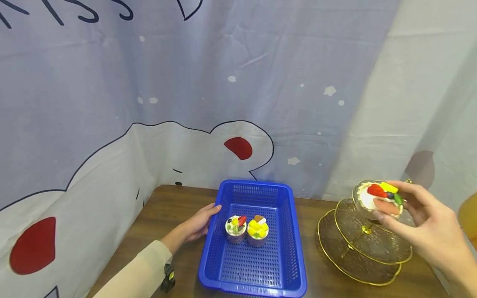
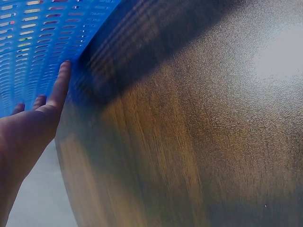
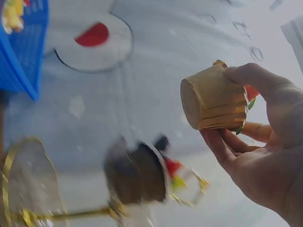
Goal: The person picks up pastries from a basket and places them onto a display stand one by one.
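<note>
My right hand (image 1: 428,223) grips a dessert cup (image 3: 215,97) by its sides, thumb and fingers around its tan pleated wrapper. In the head view its cream top carries strawberry, a yellow piece, a blueberry, a biscuit and green leaves. It is raised over a gold-rimmed tiered stand (image 1: 391,248). The right wrist view shows another cup (image 3: 137,172), brown and blurred, at the stand's upper end. My left hand (image 1: 197,223) rests against the left side of a blue plastic basket (image 1: 249,269), with straight fingers (image 2: 60,87) touching its outer wall.
Inside the basket stand two pink dessert cups side by side, one with mixed fruit (image 1: 236,229) and one with yellow cubes (image 1: 257,231). A wooden table (image 1: 179,207) lies beneath. A printed curtain (image 1: 186,103) hangs behind it. Something orange (image 1: 470,217) shows at the right edge.
</note>
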Action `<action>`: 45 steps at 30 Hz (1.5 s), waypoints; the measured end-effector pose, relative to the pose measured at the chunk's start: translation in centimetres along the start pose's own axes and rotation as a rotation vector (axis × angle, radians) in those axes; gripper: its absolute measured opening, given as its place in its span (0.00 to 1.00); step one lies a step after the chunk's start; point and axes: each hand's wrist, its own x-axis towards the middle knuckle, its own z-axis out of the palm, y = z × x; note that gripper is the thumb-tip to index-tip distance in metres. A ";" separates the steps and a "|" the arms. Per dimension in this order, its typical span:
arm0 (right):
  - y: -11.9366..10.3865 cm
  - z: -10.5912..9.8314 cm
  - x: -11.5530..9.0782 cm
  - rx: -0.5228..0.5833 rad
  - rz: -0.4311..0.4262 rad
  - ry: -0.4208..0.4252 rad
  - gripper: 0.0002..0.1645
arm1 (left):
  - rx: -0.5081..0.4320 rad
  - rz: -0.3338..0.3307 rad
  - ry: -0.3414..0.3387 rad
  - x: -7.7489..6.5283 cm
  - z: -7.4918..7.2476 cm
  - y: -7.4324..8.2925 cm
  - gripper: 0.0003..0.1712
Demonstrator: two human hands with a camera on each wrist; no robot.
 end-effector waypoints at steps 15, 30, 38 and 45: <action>5.7 -5.1 0.4 -0.042 0.159 0.381 0.42 | 0.000 0.009 -0.005 -0.2 -0.1 0.1 0.38; 10.4 -5.3 -0.8 -0.083 0.295 0.337 0.40 | 0.014 -0.002 0.005 -0.3 0.0 0.3 0.39; 11.5 -5.0 -1.5 -0.175 0.339 0.177 0.41 | 0.014 0.002 -0.001 -0.6 0.0 0.1 0.38; 11.5 -4.6 -1.5 -0.352 0.448 0.108 0.48 | -0.003 0.007 0.001 -0.2 0.1 0.1 0.37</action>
